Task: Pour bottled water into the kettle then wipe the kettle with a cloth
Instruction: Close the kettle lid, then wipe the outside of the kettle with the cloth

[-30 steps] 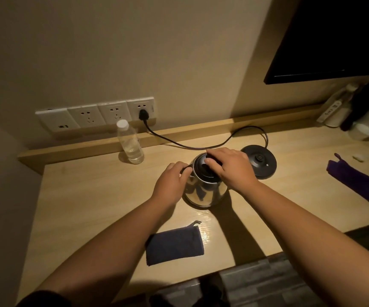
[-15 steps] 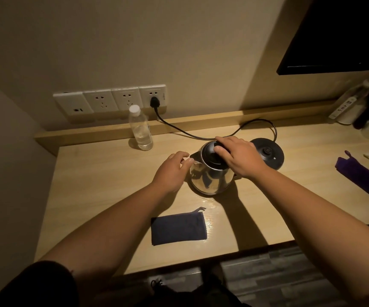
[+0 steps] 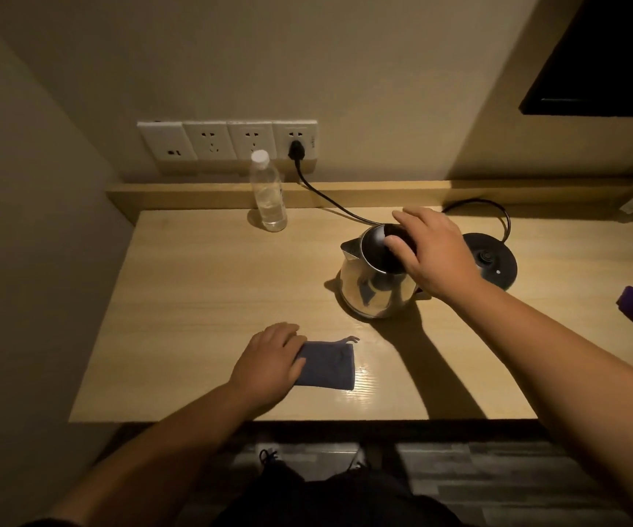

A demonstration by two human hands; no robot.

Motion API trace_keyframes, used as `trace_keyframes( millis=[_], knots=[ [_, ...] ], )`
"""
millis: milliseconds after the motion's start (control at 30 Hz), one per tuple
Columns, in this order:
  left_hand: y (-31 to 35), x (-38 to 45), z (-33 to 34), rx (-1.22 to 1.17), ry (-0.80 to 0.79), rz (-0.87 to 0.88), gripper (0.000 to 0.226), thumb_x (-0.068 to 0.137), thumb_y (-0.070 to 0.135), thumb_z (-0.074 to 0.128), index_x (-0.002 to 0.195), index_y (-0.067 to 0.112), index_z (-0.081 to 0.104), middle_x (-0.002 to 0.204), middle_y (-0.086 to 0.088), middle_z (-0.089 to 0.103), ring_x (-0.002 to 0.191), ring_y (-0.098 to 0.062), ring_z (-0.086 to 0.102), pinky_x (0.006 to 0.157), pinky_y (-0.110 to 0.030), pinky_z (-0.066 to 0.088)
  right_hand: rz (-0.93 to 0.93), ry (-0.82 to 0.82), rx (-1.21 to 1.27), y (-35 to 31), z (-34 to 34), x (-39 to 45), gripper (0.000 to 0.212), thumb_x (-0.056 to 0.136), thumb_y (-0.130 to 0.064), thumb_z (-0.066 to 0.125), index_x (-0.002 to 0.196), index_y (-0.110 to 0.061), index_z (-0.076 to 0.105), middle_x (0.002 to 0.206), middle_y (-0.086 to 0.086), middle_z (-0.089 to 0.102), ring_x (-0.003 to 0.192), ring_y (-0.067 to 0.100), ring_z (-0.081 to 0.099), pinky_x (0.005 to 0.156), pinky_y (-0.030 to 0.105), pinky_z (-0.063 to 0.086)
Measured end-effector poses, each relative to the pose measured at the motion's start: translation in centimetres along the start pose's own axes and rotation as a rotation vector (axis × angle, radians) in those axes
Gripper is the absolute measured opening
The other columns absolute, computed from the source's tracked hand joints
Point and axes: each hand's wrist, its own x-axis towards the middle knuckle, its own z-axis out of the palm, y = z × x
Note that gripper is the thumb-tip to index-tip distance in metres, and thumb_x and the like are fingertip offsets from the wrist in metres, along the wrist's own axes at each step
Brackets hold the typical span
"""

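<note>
Two hands divide the work. The right hand point(image 3: 434, 252) curls over the steel kettle point(image 3: 375, 283), fingers on its lid, apparently steadying it beside the base point(image 3: 491, 262). The left hand point(image 3: 269, 365) lies flat, grasping nothing, on the dark cloth point(image 3: 328, 365), likely preparing to wipe.

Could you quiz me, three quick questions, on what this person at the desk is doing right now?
1. True or false: the kettle sits on its round base.
2. What is the left hand touching? A) bottle B) dark cloth C) plug
3. Fill in: the right hand is on the kettle's ___.

Key: 1. False, it stands on the desk beside the base. 2. B, the dark cloth. 3. Lid.
</note>
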Motion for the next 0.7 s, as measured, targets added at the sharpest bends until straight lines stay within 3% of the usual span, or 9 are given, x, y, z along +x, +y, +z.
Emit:
trace_keyframes(
  millis=[100,233,333,433,567,700],
  knots=[
    [0.6,-1.0,0.6,0.077,-0.064,0.035,0.052,0.095,0.039,0.049,0.141,0.015,0.047,0.150,-0.009,0.041,0.140,-0.030,0.034,0.114,-0.043,0.024,-0.233,0.077,0.009,-1.6,1.2,-3.6,0.042,0.095,-0.040,0.041,0.121,-0.015,0.063,0.123,0.007,0.061,0.117,0.024,0.051,0.100,0.044,0.040],
    [1.6,-1.1,0.8,0.091,-0.114,0.062,0.065,0.098,0.046,0.039,0.152,0.012,0.025,0.161,-0.010,0.019,0.148,-0.029,0.012,0.118,-0.042,0.005,-0.390,-0.192,0.032,-2.5,7.7,-8.8,0.032,0.093,-0.034,0.045,0.102,-0.016,0.071,0.105,0.002,0.065,0.096,0.021,0.057,0.084,0.036,0.047],
    [2.1,-0.7,1.0,0.114,-0.184,0.041,0.073,0.099,0.052,0.031,0.154,0.010,0.009,0.163,-0.010,0.003,0.149,-0.026,-0.003,0.118,-0.041,-0.004,-0.378,-0.357,-0.013,-2.3,11.8,-10.6,0.033,0.089,-0.033,0.047,0.104,-0.016,0.070,0.109,0.003,0.065,0.096,0.025,0.057,0.081,0.039,0.047],
    [1.6,-0.5,1.8,0.140,-0.256,0.019,0.079,0.097,0.059,0.027,0.154,0.010,0.002,0.163,-0.011,-0.003,0.149,-0.025,-0.008,0.118,-0.043,-0.005,-0.367,-0.391,-0.062,-2.2,13.8,-11.4,0.042,0.082,-0.035,0.051,0.114,-0.011,0.063,0.119,0.010,0.062,0.103,0.029,0.055,0.087,0.041,0.047],
    [1.5,-0.9,3.1,0.165,-0.258,0.024,0.086,0.093,0.067,0.023,0.154,0.010,0.003,0.163,-0.011,0.003,0.149,-0.028,-0.001,0.119,-0.047,-0.002,-0.388,-0.427,-0.147,-1.8,15.8,-12.0,0.060,0.085,-0.044,0.052,0.131,-0.006,0.052,0.137,0.018,0.052,0.123,0.034,0.048,0.104,0.045,0.039],
    [1.5,-1.0,3.7,0.190,-0.222,0.038,0.094,0.089,0.073,0.024,0.154,0.010,0.002,0.163,-0.011,0.000,0.149,-0.029,-0.003,0.119,-0.050,-0.001,-0.359,-0.435,-0.184,-1.7,17.0,-12.6,0.064,0.088,-0.048,0.050,0.138,-0.007,0.047,0.145,0.017,0.046,0.132,0.034,0.042,0.108,0.046,0.036]
  ],
)
